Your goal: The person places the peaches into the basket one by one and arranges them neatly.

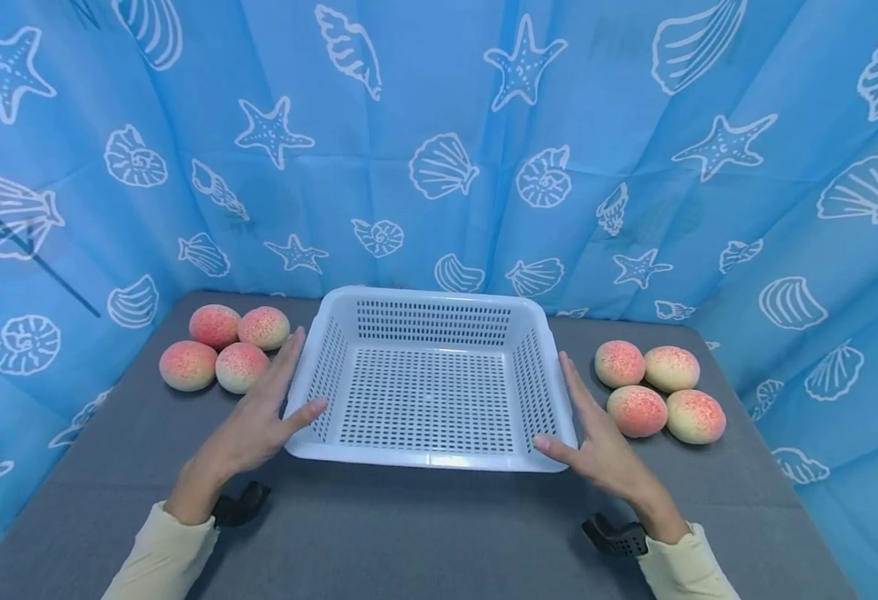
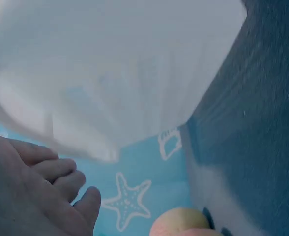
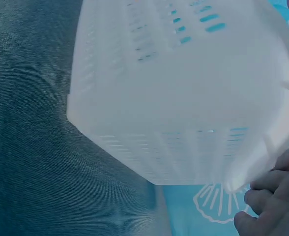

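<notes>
From the head view, a white basket (image 1: 429, 379) sits in the middle of the grey table (image 1: 408, 533). The left hand (image 1: 258, 421) and right hand (image 1: 596, 437) lie flat against its two sides, fingers straight, holding nothing. Four peaches (image 1: 224, 348) sit left of the basket, four more peaches (image 1: 659, 390) right of it. The left wrist view shows straight fingers (image 2: 51, 172) under the blurry basket (image 2: 115, 73). The right wrist view shows fingers (image 3: 274, 194) beside the basket (image 3: 184, 88) rim.

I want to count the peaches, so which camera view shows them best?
The head view: four peaches left of the basket and four right. The left wrist view shows only part of one peach; the right wrist view shows none.
</notes>
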{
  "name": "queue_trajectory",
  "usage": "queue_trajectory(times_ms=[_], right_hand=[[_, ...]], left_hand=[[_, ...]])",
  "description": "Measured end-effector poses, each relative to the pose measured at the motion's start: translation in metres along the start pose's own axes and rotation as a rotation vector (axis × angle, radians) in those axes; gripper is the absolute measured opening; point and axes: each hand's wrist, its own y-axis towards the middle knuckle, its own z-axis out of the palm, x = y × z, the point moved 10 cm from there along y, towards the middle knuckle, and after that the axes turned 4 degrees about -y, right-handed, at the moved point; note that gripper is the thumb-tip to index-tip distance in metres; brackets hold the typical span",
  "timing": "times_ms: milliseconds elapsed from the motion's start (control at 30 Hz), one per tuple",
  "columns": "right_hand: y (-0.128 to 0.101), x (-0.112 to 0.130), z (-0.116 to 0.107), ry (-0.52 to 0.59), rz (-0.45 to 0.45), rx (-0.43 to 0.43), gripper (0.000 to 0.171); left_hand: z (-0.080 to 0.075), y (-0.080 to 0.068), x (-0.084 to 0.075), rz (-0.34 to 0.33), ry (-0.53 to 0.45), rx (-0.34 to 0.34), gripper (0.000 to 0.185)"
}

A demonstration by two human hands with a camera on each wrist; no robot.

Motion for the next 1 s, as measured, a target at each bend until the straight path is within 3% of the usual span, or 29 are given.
queue_trajectory(times_ms=[200,367,567,767,1000], right_hand=[[-0.002,-0.004,0.008,-0.066,0.029,-0.001,0.128],[-0.002,-0.004,0.011,-0.135,0.034,-0.016,0.138],[0.000,-0.006,0.010,-0.120,0.030,-0.034,0.139],[0.002,-0.009,0.011,-0.010,-0.004,-0.059,0.137],[0.005,-0.012,0.017,0.259,-0.064,-0.060,0.134]], left_hand=[[0.015,-0.005,-0.003,-0.005,0.088,0.037,0.124],[0.018,-0.006,-0.002,-0.019,0.139,0.043,0.139],[0.018,-0.002,-0.001,-0.003,0.098,0.024,0.143],[0.020,0.002,0.007,-0.015,0.002,0.003,0.140],[0.024,0.007,0.002,0.067,-0.195,-0.004,0.135]])
